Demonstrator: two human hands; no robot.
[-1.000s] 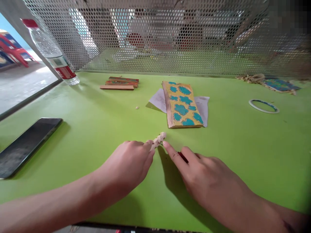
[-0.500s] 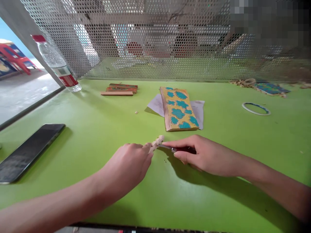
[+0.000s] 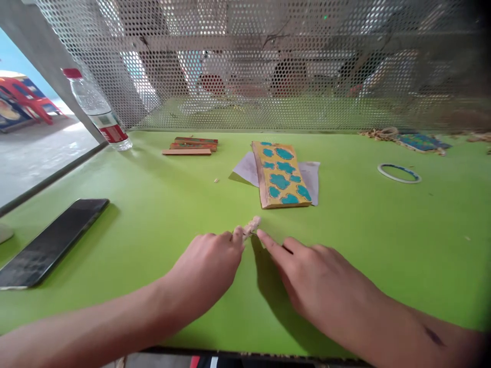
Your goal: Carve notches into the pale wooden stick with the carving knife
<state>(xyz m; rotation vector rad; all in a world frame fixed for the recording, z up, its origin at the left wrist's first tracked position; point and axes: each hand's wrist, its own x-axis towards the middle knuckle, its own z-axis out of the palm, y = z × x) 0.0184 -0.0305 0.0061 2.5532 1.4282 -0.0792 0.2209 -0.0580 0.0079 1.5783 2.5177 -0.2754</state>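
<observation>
My left hand (image 3: 205, 271) pinches a small carved piece of pale wood (image 3: 251, 227) at its fingertips, with the piece sticking out toward the far side. My right hand (image 3: 318, 276) is just beside it, its index finger close to the wood and possibly touching it. That hand appears to hold the small knife seen earlier, but its fingers hide the knife in this view. Ahead lies a yellow board painted with teal blotches (image 3: 281, 175), resting on sheets of white paper (image 3: 245, 169).
On the green table (image 3: 153, 204) lie a black phone (image 3: 53, 244), wooden sticks (image 3: 187, 145), a plastic water bottle (image 3: 102, 115), a thin ring (image 3: 399, 173), and twine (image 3: 379, 134). Perforated metal mesh (image 3: 268, 61) stands along the far edge.
My right hand has turned from lying across the table to pointing at the wood, and the knife blade no longer shows. The wood piece stays in my left fingertips.
</observation>
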